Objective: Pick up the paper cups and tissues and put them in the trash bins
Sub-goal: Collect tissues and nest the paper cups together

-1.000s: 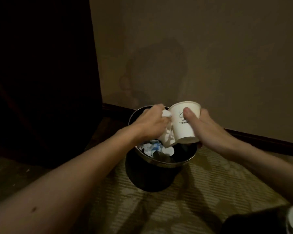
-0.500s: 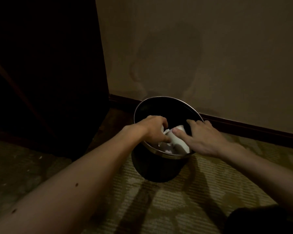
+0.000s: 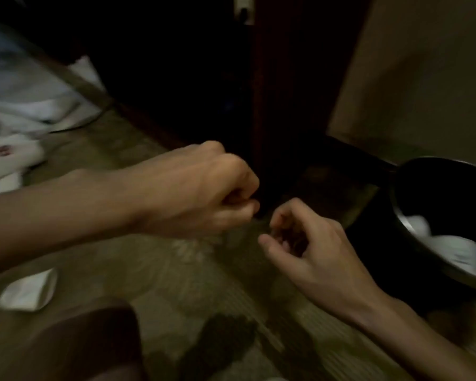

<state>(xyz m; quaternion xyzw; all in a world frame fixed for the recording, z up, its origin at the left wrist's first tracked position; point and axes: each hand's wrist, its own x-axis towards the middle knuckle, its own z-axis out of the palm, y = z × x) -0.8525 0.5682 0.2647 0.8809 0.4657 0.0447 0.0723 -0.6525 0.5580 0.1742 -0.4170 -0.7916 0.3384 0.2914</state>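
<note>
The black trash bin point(image 3: 437, 193) stands at the right edge against the wall, with a white paper cup and tissue point(image 3: 456, 251) lying inside it. My left hand point(image 3: 204, 188) is curled into a fist above the carpet, left of the bin, with nothing visible in it. My right hand point(image 3: 308, 248) hangs just below and right of it, fingers loosely curled and empty, a short way from the bin's rim. A crumpled white tissue point(image 3: 28, 291) lies on the carpet at the lower left.
Dark wooden furniture point(image 3: 190, 64) fills the back. White cloth point(image 3: 25, 92) and a blurred white item with a red mark point(image 3: 8, 158) lie at the far left. A dark shape, perhaps my knee point(image 3: 66, 345), is at the bottom left. Patterned carpet point(image 3: 176, 270) spreads between.
Both hands let the cup and tissue go into the bin and pulled back out. The view swung left, so the bin now sits at the right edge.
</note>
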